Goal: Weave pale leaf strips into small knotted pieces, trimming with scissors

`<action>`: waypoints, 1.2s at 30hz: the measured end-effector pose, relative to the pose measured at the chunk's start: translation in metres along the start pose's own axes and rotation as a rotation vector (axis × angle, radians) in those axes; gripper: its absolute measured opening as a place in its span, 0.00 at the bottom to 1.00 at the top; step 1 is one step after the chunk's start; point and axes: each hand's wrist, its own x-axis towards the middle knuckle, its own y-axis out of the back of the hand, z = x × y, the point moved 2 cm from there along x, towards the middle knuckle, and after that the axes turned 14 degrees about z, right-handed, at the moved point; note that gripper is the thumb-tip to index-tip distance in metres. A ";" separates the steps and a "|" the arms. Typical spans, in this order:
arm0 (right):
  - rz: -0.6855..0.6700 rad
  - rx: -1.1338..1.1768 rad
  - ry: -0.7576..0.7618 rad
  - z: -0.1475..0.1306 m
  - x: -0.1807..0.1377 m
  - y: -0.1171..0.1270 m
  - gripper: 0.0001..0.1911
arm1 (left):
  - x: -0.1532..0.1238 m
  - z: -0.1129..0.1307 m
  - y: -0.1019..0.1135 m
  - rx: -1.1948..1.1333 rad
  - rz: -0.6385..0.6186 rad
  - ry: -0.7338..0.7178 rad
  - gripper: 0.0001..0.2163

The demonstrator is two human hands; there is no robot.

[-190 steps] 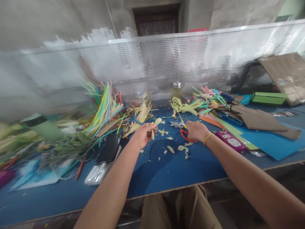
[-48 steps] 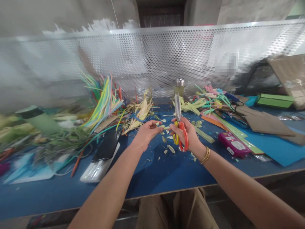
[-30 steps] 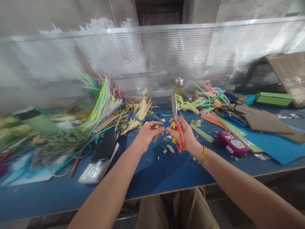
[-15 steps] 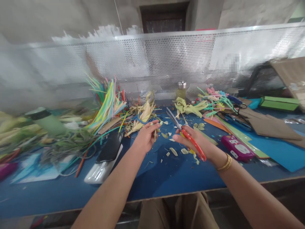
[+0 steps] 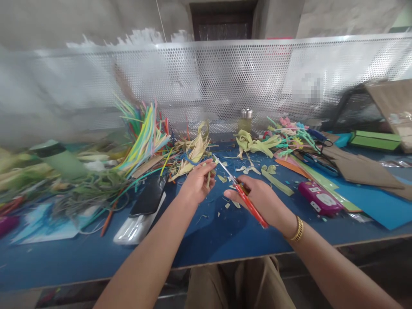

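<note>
My left hand [image 5: 198, 182] is closed, its fingers pinching a small strip of pale green corn husk [image 5: 209, 178] that is mostly hidden by them. In my right hand [image 5: 259, 195] is a pair of scissors [image 5: 251, 207] with red handles. Its blades point up and left, and the tips are at my left fingertips, by the husk. Small cut husk bits [image 5: 236, 204] lie scattered on the blue table [image 5: 209, 244] under both hands. A longer husk strip [image 5: 278, 180] lies to the right of the scissors.
Behind my left hand are dried husks [image 5: 196, 152] and a bundle of coloured pipe cleaners [image 5: 143, 137]. A black phone [image 5: 148, 196] lies to the left, a purple case [image 5: 320, 198] to the right. A jar [image 5: 245, 121] stands before the perforated metal panel [image 5: 219, 77].
My right hand has moved left and slightly down, bringing the scissors' blades up to my left fingertips. My left hand stays nearly in place with the husk strip.
</note>
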 end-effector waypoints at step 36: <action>0.182 0.773 -0.300 0.005 0.021 -0.003 0.23 | 0.003 -0.002 0.001 0.147 -0.120 -0.183 0.22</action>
